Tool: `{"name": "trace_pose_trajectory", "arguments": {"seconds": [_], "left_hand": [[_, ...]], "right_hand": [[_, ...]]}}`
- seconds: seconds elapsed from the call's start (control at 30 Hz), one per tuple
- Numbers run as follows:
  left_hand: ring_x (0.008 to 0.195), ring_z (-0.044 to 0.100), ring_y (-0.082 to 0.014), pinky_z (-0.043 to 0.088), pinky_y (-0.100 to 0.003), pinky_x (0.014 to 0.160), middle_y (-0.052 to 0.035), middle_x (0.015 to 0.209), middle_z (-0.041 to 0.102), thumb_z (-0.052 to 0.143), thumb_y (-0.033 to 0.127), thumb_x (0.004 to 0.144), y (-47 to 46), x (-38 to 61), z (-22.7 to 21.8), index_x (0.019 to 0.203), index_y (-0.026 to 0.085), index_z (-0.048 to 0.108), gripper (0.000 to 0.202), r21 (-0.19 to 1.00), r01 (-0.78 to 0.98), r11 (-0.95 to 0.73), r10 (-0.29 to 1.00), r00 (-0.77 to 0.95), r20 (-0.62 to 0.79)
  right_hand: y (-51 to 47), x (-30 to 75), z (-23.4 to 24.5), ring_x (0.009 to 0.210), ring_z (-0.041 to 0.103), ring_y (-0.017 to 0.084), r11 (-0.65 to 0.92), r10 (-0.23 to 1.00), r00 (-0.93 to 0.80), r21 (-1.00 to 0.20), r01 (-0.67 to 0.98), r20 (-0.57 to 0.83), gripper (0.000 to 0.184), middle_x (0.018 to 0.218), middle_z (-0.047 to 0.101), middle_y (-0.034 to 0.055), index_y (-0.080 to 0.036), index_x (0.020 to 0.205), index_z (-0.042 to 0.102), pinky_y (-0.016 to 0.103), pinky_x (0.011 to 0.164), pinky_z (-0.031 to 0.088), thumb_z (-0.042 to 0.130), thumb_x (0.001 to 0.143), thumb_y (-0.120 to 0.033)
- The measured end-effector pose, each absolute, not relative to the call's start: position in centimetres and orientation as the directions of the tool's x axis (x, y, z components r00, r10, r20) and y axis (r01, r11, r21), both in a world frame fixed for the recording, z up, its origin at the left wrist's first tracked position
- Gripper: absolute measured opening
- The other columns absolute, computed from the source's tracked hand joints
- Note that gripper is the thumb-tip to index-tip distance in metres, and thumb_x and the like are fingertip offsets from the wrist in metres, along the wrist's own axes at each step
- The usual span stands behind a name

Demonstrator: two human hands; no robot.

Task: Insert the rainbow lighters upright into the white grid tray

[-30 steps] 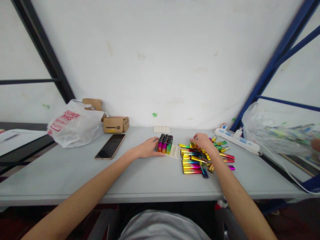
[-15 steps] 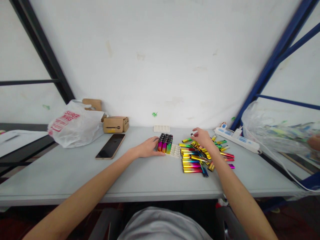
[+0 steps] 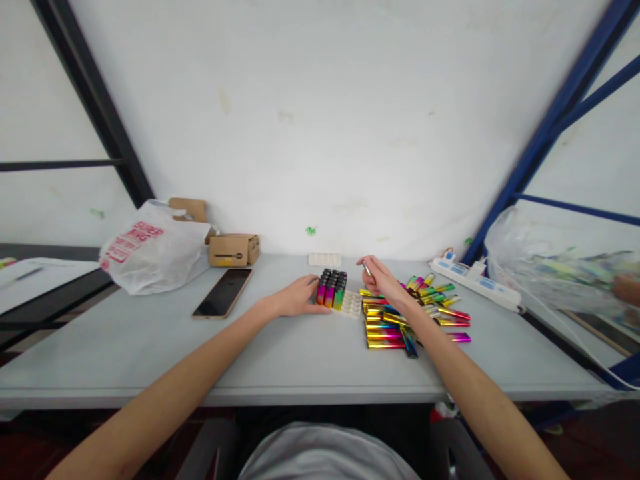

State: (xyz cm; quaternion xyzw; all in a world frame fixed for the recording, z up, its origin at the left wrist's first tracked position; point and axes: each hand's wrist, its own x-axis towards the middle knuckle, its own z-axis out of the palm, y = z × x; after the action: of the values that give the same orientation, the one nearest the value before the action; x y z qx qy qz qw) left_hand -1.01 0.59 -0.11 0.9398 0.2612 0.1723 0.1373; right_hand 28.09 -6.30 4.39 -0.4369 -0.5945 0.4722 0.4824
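Upright lighters (image 3: 330,289) with black tops and shiny purple, orange and green bodies stand packed in the left part of a white holed tray (image 3: 353,305). My left hand (image 3: 296,297) grips the tray's left side, thumb at the near corner and fingers along the lighters. Pinched in my right hand (image 3: 379,275) is a single lighter (image 3: 367,269), tilted, just right of and above the tray. Below that hand lies a loose pile of metallic lighters (image 3: 385,328) in gold, red, blue, green and purple, partly covered by my right forearm.
Another white holed tray (image 3: 325,259) lies by the wall. On the left are a phone (image 3: 223,293), a cardboard box (image 3: 234,250) and a white plastic bag (image 3: 153,250). A power strip (image 3: 475,283) lies at the right; a person's hand (image 3: 627,289) shows at the far right edge.
My right hand has moved left from over the pile towards the tray, bringing a lighter with it. My left hand stays at the tray.
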Motion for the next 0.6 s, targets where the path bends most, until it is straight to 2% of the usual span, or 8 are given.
{"name": "trace_pose_trajectory", "arguments": {"seconds": [0.1, 0.17, 0.27, 0.4, 0.5, 0.6], "left_hand": [[0.140, 0.060, -0.0400, 0.045, -0.050, 0.124, -0.0182, 0.152, 0.064, 0.067, 0.084, 0.095, 0.5, -1.0, 0.0, 0.146, 0.019, 0.064, 0.082, 0.345, 0.451, -0.823, 0.542, 0.805, 0.240], [0.141, 0.060, -0.0396, 0.044, -0.050, 0.125, -0.0182, 0.153, 0.063, 0.067, 0.084, 0.095, 0.5, -1.0, 0.0, 0.148, 0.020, 0.062, 0.083, 0.343, 0.457, -0.821, 0.547, 0.803, 0.238], [0.142, 0.059, -0.0395, 0.044, -0.049, 0.125, -0.0180, 0.154, 0.062, 0.068, 0.083, 0.096, 0.4, -1.0, 0.1, 0.150, 0.020, 0.061, 0.084, 0.339, 0.465, -0.818, 0.551, 0.802, 0.228], [0.143, 0.059, -0.0404, 0.044, -0.050, 0.126, -0.0190, 0.155, 0.061, 0.067, 0.082, 0.096, 0.4, -1.0, 0.1, 0.150, 0.019, 0.061, 0.083, 0.333, 0.475, -0.815, 0.556, 0.803, 0.215], [0.144, 0.058, -0.0402, 0.043, -0.049, 0.127, -0.0194, 0.157, 0.060, 0.068, 0.081, 0.096, 0.4, -1.0, 0.1, 0.150, 0.018, 0.061, 0.083, 0.332, 0.484, -0.810, 0.563, 0.799, 0.210], [0.145, 0.058, -0.0400, 0.042, -0.048, 0.128, -0.0199, 0.157, 0.060, 0.069, 0.081, 0.096, 0.5, -1.0, 0.0, 0.151, 0.017, 0.060, 0.084, 0.327, 0.485, -0.811, 0.563, 0.799, 0.211]], "right_hand": [[-6.4, 26.9, 4.0, 0.046, 0.014, 0.009, 0.073, 0.990, -0.128, -0.996, 0.047, 0.066, 0.068, 0.057, 0.024, -0.0106, -0.026, 0.077, 0.045, 0.023, 0.043, 0.011, 0.046, 0.093, -0.092], [-6.3, 26.2, 3.8, 0.047, 0.014, 0.009, 0.058, 0.996, -0.071, -0.997, 0.043, 0.054, 0.069, 0.055, 0.021, -0.0096, -0.028, 0.068, 0.034, 0.024, 0.044, 0.010, 0.043, 0.094, -0.091], [-6.2, 25.5, 3.5, 0.046, 0.015, 0.010, 0.061, 0.998, 0.014, -0.996, 0.067, 0.062, 0.061, 0.051, 0.020, -0.0080, -0.029, 0.064, 0.028, 0.026, 0.044, 0.013, 0.045, 0.097, -0.078], [-6.1, 25.2, 3.3, 0.044, 0.017, 0.013, 0.103, 0.993, 0.039, -0.986, 0.131, 0.109, 0.048, 0.047, 0.023, -0.0056, -0.030, 0.063, 0.028, 0.028, 0.043, 0.016, 0.040, 0.097, -0.061], [-6.2, 25.3, 3.3, 0.045, 0.019, 0.012, 0.139, 0.990, 0.014, -0.980, 0.146, 0.142, 0.047, 0.047, 0.025, -0.0048, -0.030, 0.062, 0.029, 0.027, 0.043, 0.016, 0.041, 0.096, -0.060], [-6.1, 25.3, 3.2, 0.045, 0.019, 0.011, 0.123, 0.992, 0.010, -0.984, 0.132, 0.125, 0.054, 0.048, 0.025, -0.0053, -0.030, 0.060, 0.030, 0.027, 0.043, 0.016, 0.042, 0.096, -0.068]]}}
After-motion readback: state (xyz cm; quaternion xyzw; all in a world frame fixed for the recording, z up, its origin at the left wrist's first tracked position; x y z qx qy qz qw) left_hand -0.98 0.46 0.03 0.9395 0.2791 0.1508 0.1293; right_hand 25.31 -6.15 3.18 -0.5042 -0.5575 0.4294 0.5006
